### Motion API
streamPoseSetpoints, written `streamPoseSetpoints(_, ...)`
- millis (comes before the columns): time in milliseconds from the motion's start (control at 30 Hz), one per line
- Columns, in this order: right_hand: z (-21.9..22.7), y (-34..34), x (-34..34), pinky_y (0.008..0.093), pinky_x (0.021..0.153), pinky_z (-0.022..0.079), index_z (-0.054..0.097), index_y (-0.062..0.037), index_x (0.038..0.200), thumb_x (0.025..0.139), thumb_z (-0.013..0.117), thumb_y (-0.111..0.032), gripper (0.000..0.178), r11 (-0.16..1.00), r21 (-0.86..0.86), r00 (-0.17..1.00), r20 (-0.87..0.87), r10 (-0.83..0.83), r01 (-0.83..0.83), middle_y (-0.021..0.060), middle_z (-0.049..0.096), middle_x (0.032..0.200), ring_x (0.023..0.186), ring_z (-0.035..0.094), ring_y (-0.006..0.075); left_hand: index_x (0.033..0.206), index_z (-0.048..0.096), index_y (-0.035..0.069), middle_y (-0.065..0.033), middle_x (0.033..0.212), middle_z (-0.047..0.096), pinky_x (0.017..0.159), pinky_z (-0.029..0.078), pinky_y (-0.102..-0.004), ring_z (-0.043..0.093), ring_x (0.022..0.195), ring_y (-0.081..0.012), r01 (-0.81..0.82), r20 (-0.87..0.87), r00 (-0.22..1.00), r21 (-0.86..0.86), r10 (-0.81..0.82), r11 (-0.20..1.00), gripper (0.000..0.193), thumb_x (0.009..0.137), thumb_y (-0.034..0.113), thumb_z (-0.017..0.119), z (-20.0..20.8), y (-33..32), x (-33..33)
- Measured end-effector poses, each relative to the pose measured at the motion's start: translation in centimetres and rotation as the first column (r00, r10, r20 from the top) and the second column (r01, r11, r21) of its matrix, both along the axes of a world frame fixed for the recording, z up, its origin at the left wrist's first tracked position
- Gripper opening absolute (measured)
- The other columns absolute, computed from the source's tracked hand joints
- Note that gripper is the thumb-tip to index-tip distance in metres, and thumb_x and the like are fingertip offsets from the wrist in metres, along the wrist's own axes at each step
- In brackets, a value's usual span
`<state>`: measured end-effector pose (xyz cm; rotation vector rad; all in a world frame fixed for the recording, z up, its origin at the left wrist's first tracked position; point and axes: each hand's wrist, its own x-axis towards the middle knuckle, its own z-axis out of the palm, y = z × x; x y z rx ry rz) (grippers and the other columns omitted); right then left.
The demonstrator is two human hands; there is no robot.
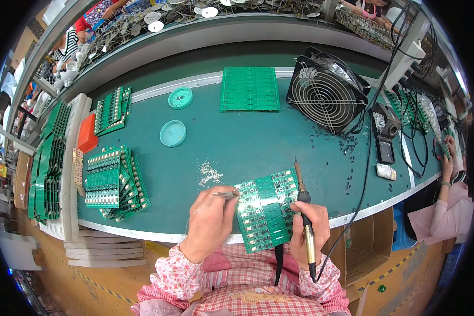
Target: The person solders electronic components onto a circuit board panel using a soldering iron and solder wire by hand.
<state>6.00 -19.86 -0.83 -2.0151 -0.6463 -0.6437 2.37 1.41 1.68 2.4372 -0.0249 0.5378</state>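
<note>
My left hand (209, 221) is closed on slim metal tweezers (225, 195), at the upper left corner of a green circuit board panel (267, 208). A thin wire curls beside that hand. In my right hand (312, 224) is a soldering iron (303, 194) with a dark grip and brass-coloured handle, its tip pointing up and away over the panel's right edge. The panel is tilted above the table's front edge, between both hands, and carries rows of small parts. My right fingers are close to its right edge; whether they grip it is hidden. Small pale parts (209, 173) lie scattered beyond my left hand.
Stacked boards (116, 181) lie at left beside an orange box (88, 133). Two round turquoise dishes (173, 133) and a green panel stack (249, 88) sit farther back. A fan (326, 92), scattered black parts (348, 145), an iron stand (385, 138) and a hanging cable (367, 158) occupy the right.
</note>
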Motion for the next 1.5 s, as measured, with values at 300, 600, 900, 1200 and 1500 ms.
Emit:
streamPoseSetpoints(300, 0.4, 0.8, -1.2, 0.0313, 0.069, 0.052, 0.058, -0.0055, 0.105, 0.096, 0.062, -0.015, 0.013, 0.913, 0.380, 0.941, -0.231, 0.246, -0.146, 0.0057, 0.074, 0.075, 0.072, 0.066, 0.0187, 0.097, 0.063, 0.001, -0.0108, 0.095, 0.067, 0.075, 0.051, -0.0385, 0.065, 0.084, -0.0316, -0.009, -0.018, 1.000, -0.033, 0.008, 0.999, 0.011, 0.088, 0.002, 0.068, -0.1, 0.0, 0.0)
streamPoseSetpoints(600, 0.4, 1.1, -0.9, 0.0312, 0.070, 0.052, 0.058, -0.0057, 0.106, 0.097, 0.063, -0.021, 0.018, 0.868, 0.415, 0.917, -0.160, 0.365, -0.273, 0.0054, 0.074, 0.075, 0.073, 0.065, 0.0173, 0.098, 0.063, 0.002, -0.0104, 0.095, 0.067, 0.076, 0.051, -0.0385, 0.065, 0.084, -0.0312, -0.016, -0.035, 0.999, -0.043, 0.014, 0.999, 0.011, 0.088, 0.002, 0.068, -0.1, 0.2, 0.0)
streamPoseSetpoints(900, 0.6, 1.3, -0.7, 0.0312, 0.072, 0.053, 0.059, -0.0051, 0.105, 0.096, 0.065, -0.020, 0.018, 0.875, 0.390, 0.922, -0.131, 0.363, -0.289, 0.0057, 0.074, 0.075, 0.072, 0.066, 0.0177, 0.098, 0.064, 0.002, -0.0111, 0.094, 0.067, 0.077, 0.050, -0.0385, 0.065, 0.085, -0.0317, -0.021, -0.044, 0.999, -0.040, 0.019, 0.999, 0.011, 0.088, 0.002, 0.067, -0.1, 0.1, 0.0)
streamPoseSetpoints(1200, 0.9, 1.4, -1.2, 0.0276, 0.063, 0.051, 0.062, -0.0043, 0.099, 0.095, 0.062, -0.014, 0.010, 0.906, 0.402, 0.793, -0.508, 0.337, -0.128, 0.0057, 0.071, 0.069, 0.062, 0.066, 0.0124, 0.098, 0.064, 0.002, -0.0113, 0.095, 0.067, 0.077, 0.051, -0.0384, 0.065, 0.086, -0.0318, -0.025, -0.042, 0.999, -0.048, 0.023, 0.999, 0.010, 0.088, 0.002, 0.067, -0.1, 0.1, 0.0)
streamPoseSetpoints(1500, 1.4, 1.6, -0.8, 0.0264, 0.059, 0.052, 0.062, -0.0015, 0.099, 0.094, 0.062, -0.010, 0.010, 0.917, 0.369, 0.785, -0.519, 0.338, -0.151, 0.0058, 0.071, 0.069, 0.062, 0.068, 0.0129, 0.096, 0.064, 0.002, -0.0103, 0.095, 0.068, 0.076, 0.051, -0.0386, 0.065, 0.086, -0.0315, -0.024, -0.031, 0.999, -0.064, 0.022, 0.998, 0.010, 0.087, 0.002, 0.068, -0.3, 0.1, 0.0)
